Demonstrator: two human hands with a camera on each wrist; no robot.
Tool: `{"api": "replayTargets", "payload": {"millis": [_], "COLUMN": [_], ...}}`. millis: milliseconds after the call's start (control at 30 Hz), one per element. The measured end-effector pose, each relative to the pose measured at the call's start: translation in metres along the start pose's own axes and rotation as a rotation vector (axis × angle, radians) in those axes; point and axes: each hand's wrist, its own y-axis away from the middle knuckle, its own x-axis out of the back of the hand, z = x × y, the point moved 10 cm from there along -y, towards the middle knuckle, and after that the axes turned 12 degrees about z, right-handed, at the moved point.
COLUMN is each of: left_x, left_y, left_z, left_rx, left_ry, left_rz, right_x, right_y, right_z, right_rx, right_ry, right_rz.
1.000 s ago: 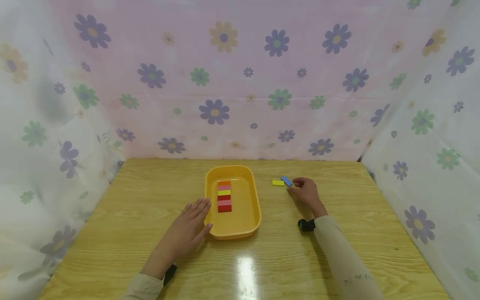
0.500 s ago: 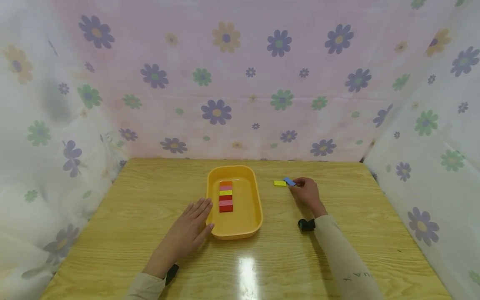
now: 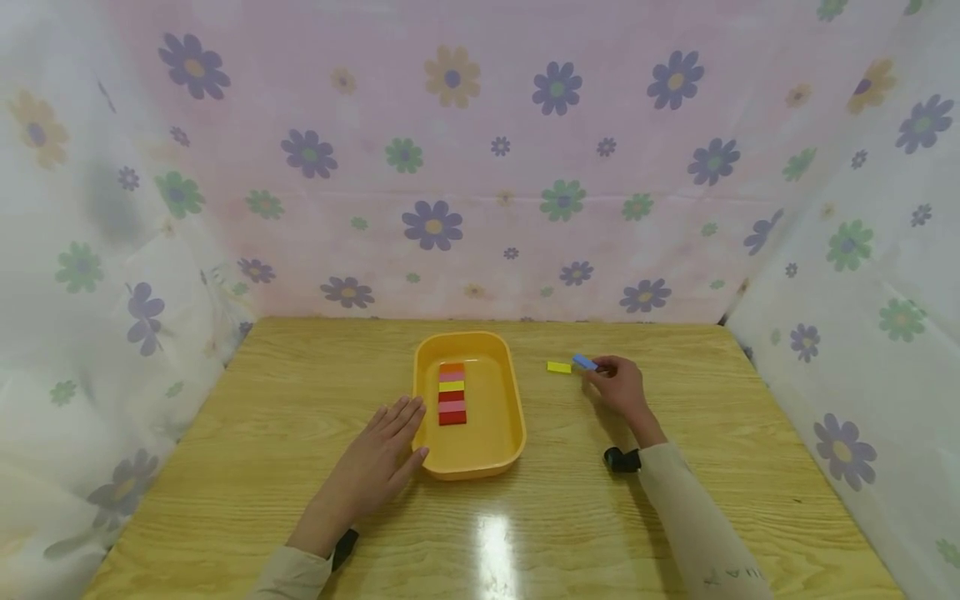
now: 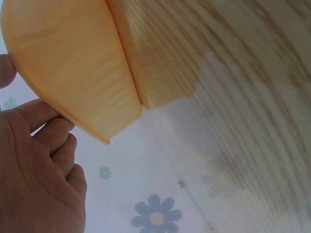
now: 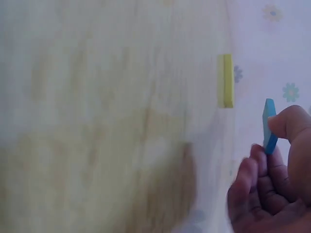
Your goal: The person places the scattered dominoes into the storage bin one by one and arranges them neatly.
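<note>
My right hand (image 3: pixel 621 386) pinches a blue domino-like block (image 3: pixel 584 362) between thumb and fingers; in the right wrist view the blue block (image 5: pixel 269 127) stands apart from the tabletop. Just left of it, a yellow block (image 3: pixel 558 367) lies flat on the table. My left hand (image 3: pixel 375 460) rests with extended fingers on the left rim of a yellow plastic tray (image 3: pixel 495 467). The left wrist view shows the fingertips against the tray's outer side (image 4: pixel 73 63). Inside the tray, a column of flat blocks lies side by side: orange (image 3: pixel 452 368), pink, yellow (image 3: pixel 452 387) and red (image 3: pixel 452 417).
The wood-grain table (image 3: pixel 300 375) runs back to a flowered curtain (image 3: pixel 480 167), with more of the same cloth at both sides. Black wrist cameras (image 3: pixel 622 460) sit at the cuffs of both light sleeves.
The right fingers have closed on the blue block and lifted it, shifting it slightly right, away from the yellow block. The left hand stays at the tray rim.
</note>
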Motion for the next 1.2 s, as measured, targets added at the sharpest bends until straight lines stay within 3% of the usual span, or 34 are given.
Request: {"api": "replayTargets", "payload": {"millis": [267, 467, 767, 1067, 1200], "left_x": [0.004, 0.002, 0.002, 0.002, 0.002], "left_y": [0.001, 0.0, 0.0, 0.0, 0.0], "left_z": [0.002, 0.0, -0.001, 0.0, 0.0], "left_rx": [-0.019, -0.013, -0.011, -0.019, -0.018], "left_ry": [0.005, 0.015, 0.02, 0.018, 0.021], "left_rz": [0.041, 0.024, 0.013, 0.011, 0.013], "right_x": [0.005, 0.006, 0.012, -0.004, -0.006], "right_y": [0.011, 0.019, 0.046, 0.049, 0.053], "right_z": [-0.008, -0.015, -0.057, -0.036, -0.036], "right_rx": [0.023, 0.039, 0.062, 0.047, 0.078], "right_ry": [-0.158, -0.24, -0.324, -0.367, -0.36], "right_rz": [0.056, 0.052, 0.009, 0.014, 0.028]}}
